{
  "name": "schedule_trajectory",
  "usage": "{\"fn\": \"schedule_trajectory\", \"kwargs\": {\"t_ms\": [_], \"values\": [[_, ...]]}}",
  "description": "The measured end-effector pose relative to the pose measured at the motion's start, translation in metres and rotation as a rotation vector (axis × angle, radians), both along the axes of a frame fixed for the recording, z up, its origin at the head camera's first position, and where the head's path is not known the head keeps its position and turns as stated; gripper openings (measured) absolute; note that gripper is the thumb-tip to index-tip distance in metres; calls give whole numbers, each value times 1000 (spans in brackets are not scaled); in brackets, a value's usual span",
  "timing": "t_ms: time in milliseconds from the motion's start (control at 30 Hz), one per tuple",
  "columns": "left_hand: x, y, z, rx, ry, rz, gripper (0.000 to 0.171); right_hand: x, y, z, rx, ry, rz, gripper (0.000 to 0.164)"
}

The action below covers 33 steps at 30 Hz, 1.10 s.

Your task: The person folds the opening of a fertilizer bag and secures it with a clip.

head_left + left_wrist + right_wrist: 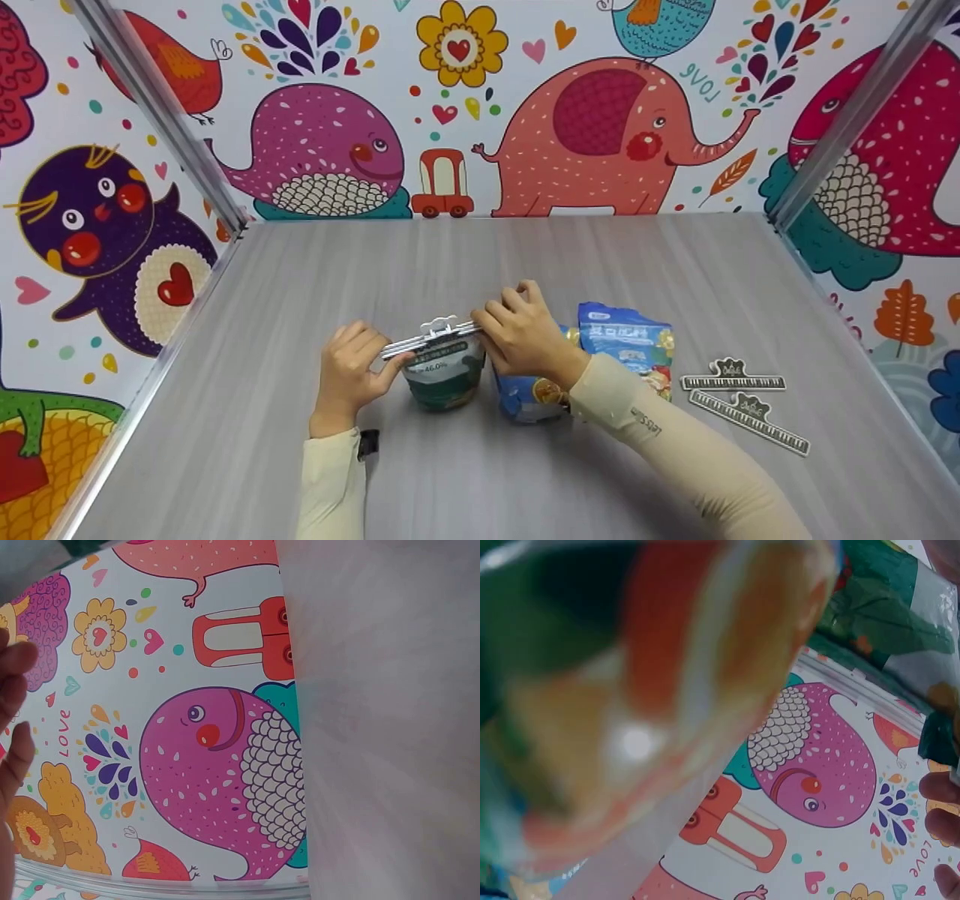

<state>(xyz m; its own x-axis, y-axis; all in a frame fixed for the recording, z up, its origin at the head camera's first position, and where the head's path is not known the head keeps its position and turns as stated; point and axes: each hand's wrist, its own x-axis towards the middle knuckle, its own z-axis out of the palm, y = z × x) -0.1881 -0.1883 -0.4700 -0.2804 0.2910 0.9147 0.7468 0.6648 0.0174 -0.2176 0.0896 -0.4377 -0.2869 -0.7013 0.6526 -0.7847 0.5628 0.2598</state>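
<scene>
A green and pale pouch (444, 382) marked 46.0% stands upright on the table. A long silver-edged clip (431, 339) with a shaped handle lies across its top edge. My left hand (349, 371) pinches the left end of the clip and pouch top, thumb below. At the other end, my right hand (525, 334) grips the clip and pouch top. In the right wrist view, the green pouch (889, 604) shows at the upper right, near my fingertips (939, 821). The left wrist view shows only some fingers (15, 679) at its edge.
Two blue pouches stand close by: one (626, 337) behind my right wrist, another (529, 397) below that hand. Two piano-key clips (733, 383) lie on the grey table (300, 285) at the right. Cartoon-printed walls (457, 112) enclose the back and sides.
</scene>
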Motion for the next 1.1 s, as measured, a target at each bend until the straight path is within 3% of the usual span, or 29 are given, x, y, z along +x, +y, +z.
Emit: {"fn": "schedule_trajectory", "kwargs": {"t_ms": [500, 700, 933, 1100], "values": [[1, 0, 1, -8, -11, -4, 49, 1, 9, -1, 29, 35, -3, 13], [1, 0, 1, -9, -8, -1, 49, 2, 9, -1, 37, 49, -11, 21], [4, 1, 1, 14, -64, -13, 50, 4, 8, -2, 26, 39, -15, 23], [3, 1, 1, 11, -62, -12, 50, 3, 8, -2, 31, 40, -20, 20]]}}
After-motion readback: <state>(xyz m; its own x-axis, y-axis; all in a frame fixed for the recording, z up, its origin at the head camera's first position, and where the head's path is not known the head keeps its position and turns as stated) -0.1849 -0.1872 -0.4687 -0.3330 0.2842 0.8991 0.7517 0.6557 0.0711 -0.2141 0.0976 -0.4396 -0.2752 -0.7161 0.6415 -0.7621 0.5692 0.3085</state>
